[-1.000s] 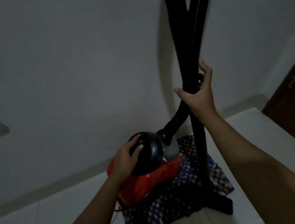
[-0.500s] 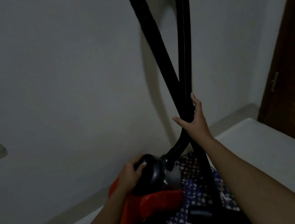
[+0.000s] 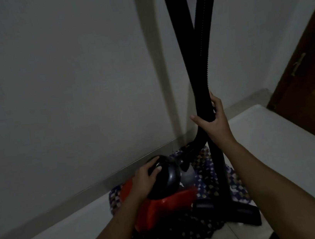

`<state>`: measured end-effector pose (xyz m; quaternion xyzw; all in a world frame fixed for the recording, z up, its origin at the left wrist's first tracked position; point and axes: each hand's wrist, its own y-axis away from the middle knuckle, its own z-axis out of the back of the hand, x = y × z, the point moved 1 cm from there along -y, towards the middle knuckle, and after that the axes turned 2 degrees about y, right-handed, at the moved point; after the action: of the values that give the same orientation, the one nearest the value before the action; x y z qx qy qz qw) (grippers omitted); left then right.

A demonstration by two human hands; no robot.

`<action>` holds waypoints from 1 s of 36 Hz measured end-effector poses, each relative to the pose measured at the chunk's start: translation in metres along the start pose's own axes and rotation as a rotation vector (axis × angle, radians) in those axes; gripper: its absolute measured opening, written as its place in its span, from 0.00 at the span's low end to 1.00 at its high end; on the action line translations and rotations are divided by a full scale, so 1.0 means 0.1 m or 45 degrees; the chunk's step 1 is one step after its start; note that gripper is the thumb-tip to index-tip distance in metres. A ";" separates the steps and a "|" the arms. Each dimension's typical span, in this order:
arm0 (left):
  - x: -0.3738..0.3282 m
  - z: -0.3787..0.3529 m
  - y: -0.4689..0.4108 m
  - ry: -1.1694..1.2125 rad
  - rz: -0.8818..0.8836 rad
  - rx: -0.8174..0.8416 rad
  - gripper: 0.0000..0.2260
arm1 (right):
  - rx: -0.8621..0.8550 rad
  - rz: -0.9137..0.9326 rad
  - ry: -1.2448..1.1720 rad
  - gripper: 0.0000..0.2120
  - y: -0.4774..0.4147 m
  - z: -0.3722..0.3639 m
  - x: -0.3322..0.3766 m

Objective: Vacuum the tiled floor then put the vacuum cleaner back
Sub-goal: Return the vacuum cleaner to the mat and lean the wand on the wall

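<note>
A red and black canister vacuum cleaner (image 3: 164, 205) sits on a patterned mat (image 3: 207, 165) against the white wall. My left hand (image 3: 145, 180) grips its black domed top. Its black wand (image 3: 218, 159) stands upright, with the floor head (image 3: 244, 211) on the mat's right edge. The ribbed black hose (image 3: 205, 41) rises beside the wand and crosses it higher up. My right hand (image 3: 215, 123) is wrapped around wand and hose together where they meet, about waist height of the wand.
The white wall (image 3: 66, 81) with a grey skirting strip (image 3: 63, 203) runs behind the vacuum. A brown wooden door (image 3: 313, 81) with a metal handle stands at the right. Pale floor tiles (image 3: 277, 143) spread right of the mat and at the lower left.
The view has shifted; the wall socket at the left is out of frame. Both hands keep their grips, and the wand stands straighter beside the canister.
</note>
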<state>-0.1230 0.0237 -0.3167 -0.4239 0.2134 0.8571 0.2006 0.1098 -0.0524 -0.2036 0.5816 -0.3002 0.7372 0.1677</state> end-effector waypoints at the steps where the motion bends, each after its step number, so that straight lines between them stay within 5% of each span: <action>1: 0.00 -0.01 -0.03 -0.025 0.006 0.002 0.24 | -0.004 -0.003 0.007 0.34 -0.01 0.00 -0.02; 15: -0.09 -0.22 -0.07 -0.196 0.035 -0.003 0.19 | -0.168 0.001 0.025 0.41 0.18 0.03 -0.05; 23: -0.19 -0.27 -0.06 -0.257 0.099 -0.049 0.19 | -0.319 0.207 -0.006 0.29 0.27 -0.02 0.07; 30: 0.08 -0.03 -0.22 -0.008 0.138 -0.143 0.26 | -0.299 0.331 -0.076 0.26 0.18 -0.04 0.06; 36: -0.04 0.00 -0.24 -0.011 0.144 -0.189 0.19 | -0.320 0.366 -0.171 0.26 0.17 -0.16 0.14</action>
<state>-0.1077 0.0430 -0.3180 -0.4210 0.1720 0.8823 0.1210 0.0831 -0.0567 -0.1965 0.5552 -0.4802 0.6698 0.1117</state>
